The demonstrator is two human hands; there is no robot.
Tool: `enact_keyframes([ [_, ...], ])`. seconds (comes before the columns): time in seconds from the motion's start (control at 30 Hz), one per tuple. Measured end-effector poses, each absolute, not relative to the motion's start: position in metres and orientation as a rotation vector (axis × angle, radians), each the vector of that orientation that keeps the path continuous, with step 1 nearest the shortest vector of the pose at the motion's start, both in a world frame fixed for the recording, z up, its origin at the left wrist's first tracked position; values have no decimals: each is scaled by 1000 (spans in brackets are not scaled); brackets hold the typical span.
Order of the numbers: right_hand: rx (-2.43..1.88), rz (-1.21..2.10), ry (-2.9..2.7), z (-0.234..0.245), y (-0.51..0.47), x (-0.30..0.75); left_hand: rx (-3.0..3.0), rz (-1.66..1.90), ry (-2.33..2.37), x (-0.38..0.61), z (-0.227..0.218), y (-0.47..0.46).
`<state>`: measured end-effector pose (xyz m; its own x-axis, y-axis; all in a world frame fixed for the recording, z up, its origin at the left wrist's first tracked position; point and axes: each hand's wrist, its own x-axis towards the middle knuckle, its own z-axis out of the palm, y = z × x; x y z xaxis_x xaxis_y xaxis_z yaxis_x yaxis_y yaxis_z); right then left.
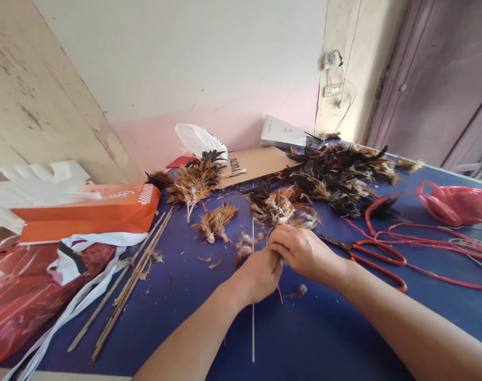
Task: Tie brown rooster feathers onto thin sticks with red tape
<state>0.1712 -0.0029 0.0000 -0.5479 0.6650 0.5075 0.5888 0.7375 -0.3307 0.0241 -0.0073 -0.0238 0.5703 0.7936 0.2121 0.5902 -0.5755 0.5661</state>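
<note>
My left hand is closed at the middle of the table, with a small bunch of brown feathers sticking out beside its fingers. A bit of pink string hangs below it. Pressed against it, my right hand is closed too, its fingertips pinched together; what lies in them is hidden. Just beyond both hands is a fluffy clump of brown and white feathers. Scissors with orange handles lie right of my right hand. To the left rests a small tied feather bunch.
A large heap of dark feathers spreads at the back right, near a ball of pink plastic string. Thin sticks, an orange bag and a red plastic bag occupy the left. Flat cardboard lies behind.
</note>
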Motion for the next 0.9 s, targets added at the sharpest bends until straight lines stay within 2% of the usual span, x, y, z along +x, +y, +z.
enact_keyframes([
  [0.1, -965, 355, -2347, 3, 7, 183, 2433, 554, 998, 26, -23, -13],
  [0.27, -1003, 1147, -2132, 4, 22, 203, 2281, 708, 829, 21, -3, -18],
  [0.33, -971, 1319, -1963, 0, 25, 203, 2117, 818, 882, 19, 1, -16],
  [0.5, -862, 1380, -1697, -14, 24, 183, 1646, 1026, 933, 20, -13, -1],
  [0.6, -931, 1364, -1680, -18, 19, 171, 1652, 1087, 1071, 19, -22, 6],
  [0.73, -1003, 1137, -1770, -15, 12, 163, 1875, 1145, 1257, 19, -24, 7],
  [0.9, -981, 910, -1805, -10, 4, 157, 1831, 1212, 1300, 23, -25, 4],
])
